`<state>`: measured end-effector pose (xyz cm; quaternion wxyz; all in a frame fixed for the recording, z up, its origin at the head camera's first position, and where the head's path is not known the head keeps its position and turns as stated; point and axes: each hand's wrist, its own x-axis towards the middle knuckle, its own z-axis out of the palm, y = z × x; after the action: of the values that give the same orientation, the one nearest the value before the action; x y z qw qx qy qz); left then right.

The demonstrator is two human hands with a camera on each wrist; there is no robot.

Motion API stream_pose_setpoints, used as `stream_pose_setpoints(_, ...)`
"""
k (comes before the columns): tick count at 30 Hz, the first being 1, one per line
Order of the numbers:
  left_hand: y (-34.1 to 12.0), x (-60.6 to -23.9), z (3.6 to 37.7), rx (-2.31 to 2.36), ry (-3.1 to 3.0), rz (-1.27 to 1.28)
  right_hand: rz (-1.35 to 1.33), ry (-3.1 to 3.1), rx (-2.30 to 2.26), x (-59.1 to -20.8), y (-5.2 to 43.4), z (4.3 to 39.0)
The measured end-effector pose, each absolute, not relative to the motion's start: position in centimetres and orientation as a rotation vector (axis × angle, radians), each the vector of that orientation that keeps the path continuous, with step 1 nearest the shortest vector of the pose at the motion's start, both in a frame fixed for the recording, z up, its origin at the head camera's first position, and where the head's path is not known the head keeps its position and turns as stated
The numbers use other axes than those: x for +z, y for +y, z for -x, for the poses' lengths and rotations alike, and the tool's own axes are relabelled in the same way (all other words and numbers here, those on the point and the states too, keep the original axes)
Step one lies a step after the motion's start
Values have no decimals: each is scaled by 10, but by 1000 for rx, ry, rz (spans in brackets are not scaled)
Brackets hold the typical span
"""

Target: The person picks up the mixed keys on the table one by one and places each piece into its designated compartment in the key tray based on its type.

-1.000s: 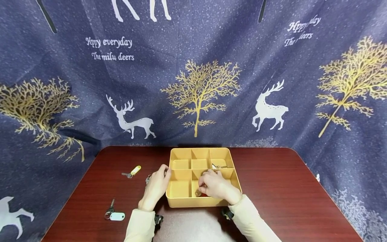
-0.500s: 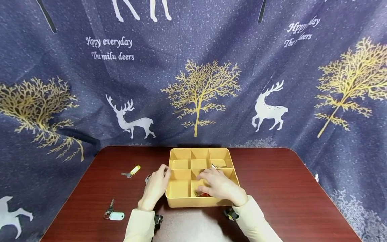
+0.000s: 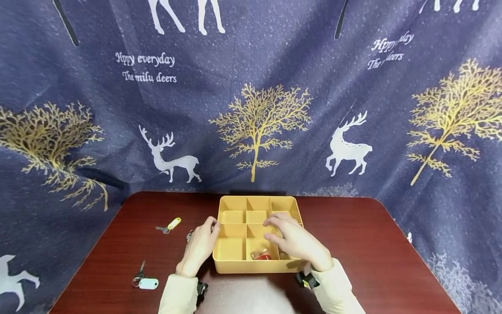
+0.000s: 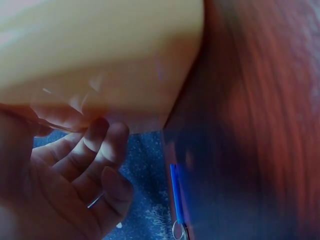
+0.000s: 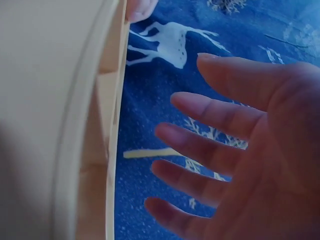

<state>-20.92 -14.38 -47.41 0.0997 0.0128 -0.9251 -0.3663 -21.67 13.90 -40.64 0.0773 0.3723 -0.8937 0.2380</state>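
Note:
My left hand [image 3: 198, 248] holds the left wall of a yellow compartment box [image 3: 229, 267]; in the left wrist view its curled fingers lie against the box's wall. My right hand [image 3: 296, 240] hovers over the box's right half, fingers spread and holding nothing, as the right wrist view also shows. A red tag [image 3: 263, 256] with a brass-coloured piece lies in the front middle compartment. The back right and front right compartments are partly hidden by the right hand. A metal key ring [image 3: 190, 236] shows beside the left hand, mostly covered by it.
On the table's left side lie a key with a yellow tag [image 3: 174, 223] and a key with a pale blue tag [image 3: 148, 284]. A blue tag [image 4: 177, 195] with a ring shows in the left wrist view. A patterned cloth [image 3: 251, 65] hangs behind the table.
My right hand has let go of the red-tagged item, opened its fingers and moved up and right, uncovering the front middle compartment. The left hand stays at the box. The head view has tilted slightly.

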Motion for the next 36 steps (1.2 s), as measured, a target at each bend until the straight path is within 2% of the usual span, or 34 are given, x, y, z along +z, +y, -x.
stream_pose_setpoints(19, -148, -476, 209, -1085, -2716, -23, -795, -2547, 932, -417, 179, 249)
stream_pose_setpoints(29, -145, -477, 210, -1095, -2715, -16, -422, -2637, 979, -433, 191, 261)
stream_pose_setpoints(36, -144, -478, 211, -1120, -2719, -25, -291, -2655, 1046, -441, 195, 265)
